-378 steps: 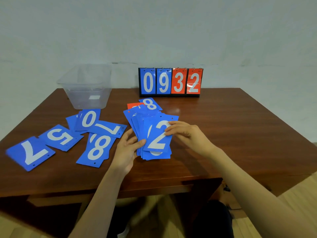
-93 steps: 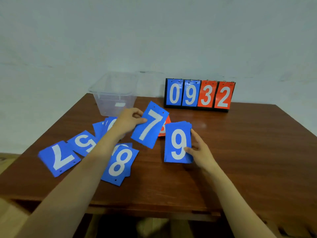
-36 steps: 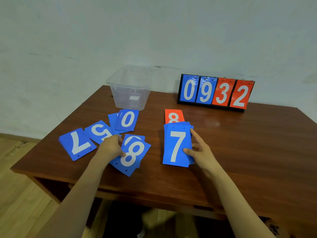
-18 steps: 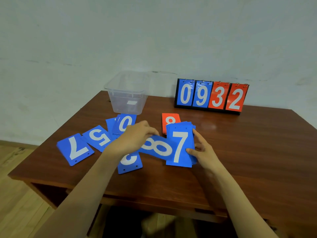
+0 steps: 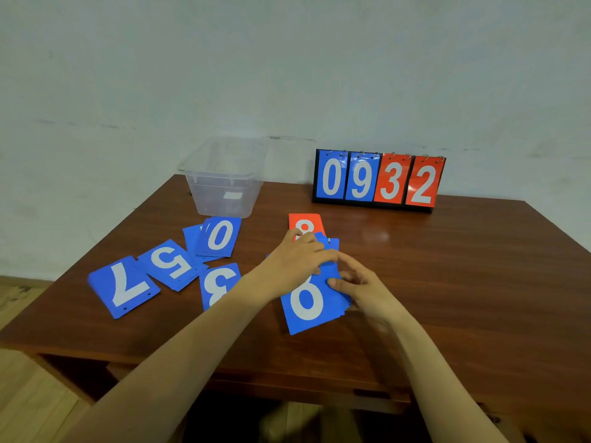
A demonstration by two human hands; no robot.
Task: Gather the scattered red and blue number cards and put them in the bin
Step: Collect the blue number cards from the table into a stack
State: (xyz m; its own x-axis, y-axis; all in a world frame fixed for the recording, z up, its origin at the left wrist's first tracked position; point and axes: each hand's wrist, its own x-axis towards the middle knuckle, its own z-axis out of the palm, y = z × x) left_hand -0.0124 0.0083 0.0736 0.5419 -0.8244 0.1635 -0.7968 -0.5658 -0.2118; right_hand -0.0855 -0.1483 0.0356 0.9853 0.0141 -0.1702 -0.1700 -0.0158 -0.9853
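Note:
A stack of blue number cards [image 5: 308, 310] lies at the table's middle with a blue 8 card on top. My left hand [image 5: 295, 260] covers that card's upper half and holds it by its top edge. My right hand [image 5: 363, 287] grips the stack's right edge, thumb on the top card. Behind the stack lies a red 8 card [image 5: 307, 220], partly hidden by my left hand. To the left, a blue 0 [image 5: 220, 236], a blue 5 [image 5: 168, 263], a blue 7 [image 5: 124, 286] and a blue 3 [image 5: 220, 284] lie scattered. The clear plastic bin [image 5: 224, 187] stands at the back left.
A flip scoreboard [image 5: 379, 180] showing 0932 stands at the table's back edge by the wall. Another blue card peeks out under the 0. The wooden table [image 5: 463, 282] is bare on its right half. Its front edge is near my forearms.
My left hand picked the blue 8 off the left pile, uncovering the 3, and brought it right onto the stack, covering the 7. My right hand stayed at the stack's edge.

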